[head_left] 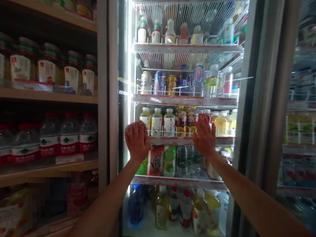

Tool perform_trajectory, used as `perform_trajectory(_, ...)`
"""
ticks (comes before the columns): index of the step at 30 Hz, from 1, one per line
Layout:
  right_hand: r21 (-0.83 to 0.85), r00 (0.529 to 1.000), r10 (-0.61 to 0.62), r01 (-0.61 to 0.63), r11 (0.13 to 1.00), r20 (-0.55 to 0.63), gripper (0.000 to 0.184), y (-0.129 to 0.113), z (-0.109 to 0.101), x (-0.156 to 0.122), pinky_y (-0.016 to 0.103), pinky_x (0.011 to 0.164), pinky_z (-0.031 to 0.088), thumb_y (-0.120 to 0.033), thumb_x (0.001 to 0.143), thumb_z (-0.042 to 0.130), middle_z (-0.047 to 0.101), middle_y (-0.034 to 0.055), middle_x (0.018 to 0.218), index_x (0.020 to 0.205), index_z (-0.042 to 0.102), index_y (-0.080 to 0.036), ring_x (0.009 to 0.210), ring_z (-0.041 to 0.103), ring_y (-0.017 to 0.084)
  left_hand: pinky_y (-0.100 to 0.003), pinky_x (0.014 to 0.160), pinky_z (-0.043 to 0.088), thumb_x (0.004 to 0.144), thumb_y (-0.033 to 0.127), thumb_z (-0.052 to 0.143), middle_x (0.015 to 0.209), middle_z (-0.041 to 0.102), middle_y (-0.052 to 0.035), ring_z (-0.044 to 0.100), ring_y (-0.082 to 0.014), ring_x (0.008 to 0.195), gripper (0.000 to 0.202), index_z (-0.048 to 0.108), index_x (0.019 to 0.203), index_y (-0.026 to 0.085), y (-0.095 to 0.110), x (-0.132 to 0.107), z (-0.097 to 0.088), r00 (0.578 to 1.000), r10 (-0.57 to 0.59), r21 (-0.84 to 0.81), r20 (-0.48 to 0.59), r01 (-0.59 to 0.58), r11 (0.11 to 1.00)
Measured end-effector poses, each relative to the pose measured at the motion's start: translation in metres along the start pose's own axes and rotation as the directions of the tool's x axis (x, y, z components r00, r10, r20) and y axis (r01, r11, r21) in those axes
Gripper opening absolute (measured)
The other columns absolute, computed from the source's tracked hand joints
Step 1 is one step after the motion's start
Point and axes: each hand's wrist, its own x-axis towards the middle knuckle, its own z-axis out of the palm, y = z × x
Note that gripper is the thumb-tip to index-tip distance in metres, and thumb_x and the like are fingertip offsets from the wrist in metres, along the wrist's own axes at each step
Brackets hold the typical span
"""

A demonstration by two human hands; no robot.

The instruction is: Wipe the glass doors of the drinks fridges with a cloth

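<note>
Now the left hand is curled in a loose fist and the right hand is flat and wide, both bare, just before the white wire fridge shelf with a red price strip. Smooth clear plastic bottles with white caps stand on it between the hands; shiny round metal cans sit one shelf up.

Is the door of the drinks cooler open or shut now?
Open. The cooler door stands swung out at the right, and the bottle shelves show with no glass before them.
</note>
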Motion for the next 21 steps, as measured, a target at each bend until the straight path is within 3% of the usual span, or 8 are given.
perform_trajectory(2, 0.004, 1.000, 0.001, -0.001, 1.000, -0.002, 0.062, -0.001, 0.000, 0.000, 0.049, 0.111, 0.020, -0.025, 0.087, 0.041, 0.035, 0.0072, 0.146, 0.145, 0.019, -0.025, 0.138, 0.026, 0.023, -0.050, 0.112, 0.019, 0.087, 0.031, 0.045, 0.143, 0.040, -0.0083, 0.025, -0.0253, 0.138, 0.053, 0.036, 0.138, 0.025, 0.003, -0.016, -0.006, 0.929, 0.346, -0.084, 0.129, -0.337, 0.938)
perform_trajectory(4, 0.009, 1.000, 0.001, -0.001, 1.000, 0.002, 0.062, -0.002, -0.001, 0.000, 0.049, 0.111, 0.019, -0.024, 0.087, 0.041, 0.034, 0.0072, 0.147, 0.145, 0.019, -0.025, 0.138, 0.025, 0.023, -0.044, 0.113, 0.020, 0.087, 0.031, 0.044, 0.138, 0.047, -0.0009, 0.034, -0.0184, 0.134, 0.047, 0.041, 0.134, 0.033, 0.004, -0.030, -0.012, 0.699, 0.679, -0.241, 0.223, -0.636, 0.733)
perform_trajectory(5, 0.009, 1.000, 0.000, 0.000, 1.000, 0.006, 0.062, -0.003, -0.002, 0.001, 0.049, 0.112, 0.020, -0.024, 0.087, 0.040, 0.033, 0.0074, 0.147, 0.145, 0.019, -0.024, 0.138, 0.025, 0.023, -0.042, 0.114, 0.021, 0.087, 0.031, 0.044, 0.136, 0.050, 0.0012, 0.037, -0.0165, 0.132, 0.046, 0.042, 0.132, 0.035, 0.002, -0.035, -0.014, 0.637, 0.734, -0.280, 0.234, -0.679, 0.679)
perform_trajectory(6, 0.008, 1.000, -0.002, 0.002, 1.000, 0.009, 0.062, -0.003, -0.002, 0.001, 0.049, 0.112, 0.020, -0.024, 0.087, 0.041, 0.033, 0.0077, 0.147, 0.145, 0.019, -0.024, 0.138, 0.024, 0.023, -0.042, 0.113, 0.022, 0.087, 0.030, 0.045, 0.135, 0.051, 0.0013, 0.038, -0.0162, 0.132, 0.045, 0.043, 0.132, 0.035, -0.002, -0.036, -0.016, 0.656, 0.715, -0.273, 0.241, -0.661, 0.699)
perform_trajectory(9, 0.002, 1.000, -0.005, 0.005, 1.000, 0.020, 0.062, 0.000, 0.000, 0.000, 0.049, 0.111, 0.021, -0.025, 0.087, 0.041, 0.033, 0.0082, 0.147, 0.145, 0.020, -0.024, 0.138, 0.024, 0.023, -0.048, 0.112, 0.021, 0.087, 0.029, 0.046, 0.137, 0.049, -0.0057, 0.032, -0.0230, 0.135, 0.049, 0.040, 0.135, 0.029, -0.014, -0.029, -0.012, 0.937, 0.312, -0.082, 0.157, -0.302, 0.950)
perform_trajectory(10, 0.002, 1.000, -0.002, 0.002, 1.000, 0.020, 0.062, 0.002, 0.000, 0.000, 0.050, 0.111, 0.021, -0.025, 0.087, 0.041, 0.034, 0.0083, 0.147, 0.145, 0.020, -0.024, 0.138, 0.025, 0.023, -0.050, 0.111, 0.021, 0.087, 0.029, 0.046, 0.139, 0.046, -0.0081, 0.029, -0.0248, 0.136, 0.051, 0.038, 0.137, 0.027, -0.014, -0.025, -0.009, 0.979, 0.175, -0.040, 0.100, -0.172, 0.984)
perform_trajectory(15, 0.093, 0.999, 0.011, -0.009, 0.996, -0.030, 0.063, -0.007, -0.006, 0.003, 0.054, 0.111, 0.019, -0.022, 0.087, 0.042, 0.029, 0.0065, 0.149, 0.145, 0.017, -0.028, 0.138, 0.025, 0.025, -0.053, 0.112, 0.022, 0.091, 0.030, 0.038, 0.146, 0.035, -0.0090, 0.021, -0.0248, 0.139, 0.052, 0.030, 0.142, 0.023, 0.028, 0.000, 0.007, 0.999, -0.028, -0.176, 0.040, 0.035, 0.984)
perform_trajectory(21, 0.524, 0.989, -0.116, 0.148, 0.839, -0.093, 0.063, -0.097, -0.014, 0.019, 0.043, 0.109, 0.034, -0.019, 0.089, 0.034, 0.022, 0.0037, 0.152, 0.146, 0.011, -0.027, 0.138, 0.024, 0.020, -0.047, 0.111, 0.031, 0.095, 0.030, 0.018, 0.148, 0.032, -0.0041, 0.024, -0.0197, 0.138, 0.048, 0.028, 0.142, 0.026, 0.069, 0.040, 0.012, 0.949, -0.254, -0.485, 0.184, 0.313, 0.817)
